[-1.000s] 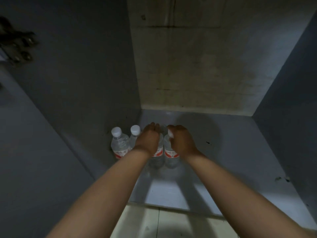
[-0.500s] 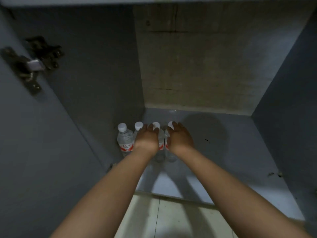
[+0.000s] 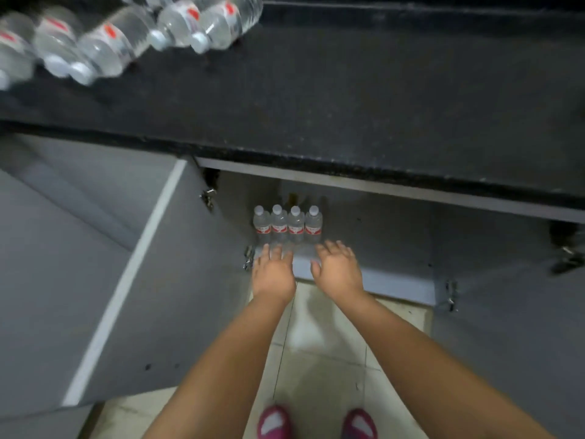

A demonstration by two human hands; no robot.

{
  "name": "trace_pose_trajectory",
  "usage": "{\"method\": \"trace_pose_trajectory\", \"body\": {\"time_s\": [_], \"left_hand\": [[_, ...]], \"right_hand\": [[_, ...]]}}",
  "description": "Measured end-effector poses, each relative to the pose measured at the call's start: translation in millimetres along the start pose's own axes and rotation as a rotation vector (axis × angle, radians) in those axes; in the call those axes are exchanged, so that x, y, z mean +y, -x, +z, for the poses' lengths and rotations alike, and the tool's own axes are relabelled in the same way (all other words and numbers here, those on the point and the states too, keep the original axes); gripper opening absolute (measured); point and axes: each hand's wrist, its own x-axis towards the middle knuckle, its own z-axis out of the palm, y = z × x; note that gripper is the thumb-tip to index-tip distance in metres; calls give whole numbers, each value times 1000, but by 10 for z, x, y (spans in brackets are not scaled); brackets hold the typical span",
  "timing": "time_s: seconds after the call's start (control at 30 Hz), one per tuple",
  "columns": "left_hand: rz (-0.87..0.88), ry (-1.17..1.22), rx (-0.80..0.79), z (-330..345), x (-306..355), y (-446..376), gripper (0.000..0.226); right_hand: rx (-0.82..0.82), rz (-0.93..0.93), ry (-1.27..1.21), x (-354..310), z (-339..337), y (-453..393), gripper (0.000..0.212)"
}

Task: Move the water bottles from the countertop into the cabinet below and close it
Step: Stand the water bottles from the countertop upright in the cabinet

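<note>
Several clear water bottles [image 3: 287, 224] with white caps and red labels stand upright in a row at the left of the open cabinet floor [image 3: 395, 280]. My left hand [image 3: 273, 272] and my right hand [image 3: 337, 269] hover just in front of the row, fingers spread, holding nothing and apart from the bottles. More bottles [image 3: 107, 42] of the same kind lie on the black countertop [image 3: 348, 96] at the top left, blurred.
The cabinet's left door [image 3: 133, 280] stands swung wide open, and the right door [image 3: 512, 327] is open too. Metal hinges [image 3: 207, 196] show on the cabinet side. My pink shoes [image 3: 273, 421] stand on the pale tiled floor below.
Both hands have let go of the two bottles and pulled back out of the cabinet. The view has risen, so the countertop and its bottles have come into sight.
</note>
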Motion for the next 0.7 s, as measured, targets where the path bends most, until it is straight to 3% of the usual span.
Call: {"method": "trace_pose_trajectory", "body": {"time_s": [0.3, 0.53, 0.7], "left_hand": [[65, -65, 196, -1543, 240, 1063, 50], [115, -25, 340, -2218, 317, 1537, 52], [52, 9, 418, -2584, 113, 1535, 52]], "right_hand": [[232, -19, 42, -402, -1438, 1032, 49], [417, -63, 82, -621, -2193, 1494, 50], [498, -158, 101, -866, -2521, 1431, 51]]}}
